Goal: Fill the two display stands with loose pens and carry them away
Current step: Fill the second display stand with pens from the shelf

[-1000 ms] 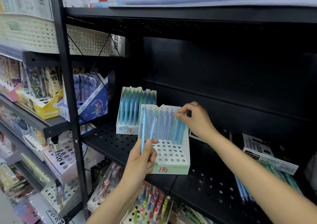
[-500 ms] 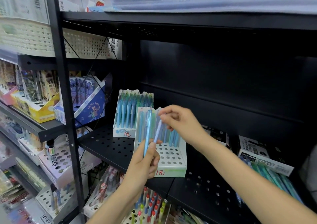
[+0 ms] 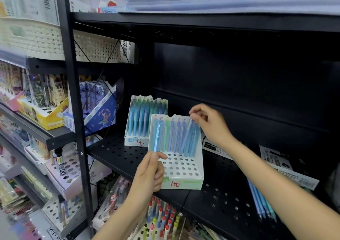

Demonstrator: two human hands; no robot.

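While the nearer white cardboard display stand with a perforated deck [image 3: 181, 168] sits on the black perforated metal shelf [image 3: 117, 153], only its back row holds pens, so the filling step looks to be in hand and far from finished. The right hand [image 3: 211, 125] pinches the top of a slim lilac-blue plastic pen [image 3: 185, 138] between thumb and fingertips; the pen leans across the back row, its tip low near the holes, though whether it is seated I cannot tell. The left hand [image 3: 150, 177] has its grip curled round the lower end of a light blue translucent pen [image 3: 157, 136], held upright in front of the stand's left edge. Behind stands the second white cardboard stand packed with blue and green pens [image 3: 145, 119], seemingly full. More loose blue pens [image 3: 261, 201] lie flat on the shelf to the right.

The next move probably calls for steering the leaning pen's tip into an open hole and straightening it. The pens are smooth, thin cylinders; the round holes are closely spaced, so aim matters, and the light card stand may shift if pushed.
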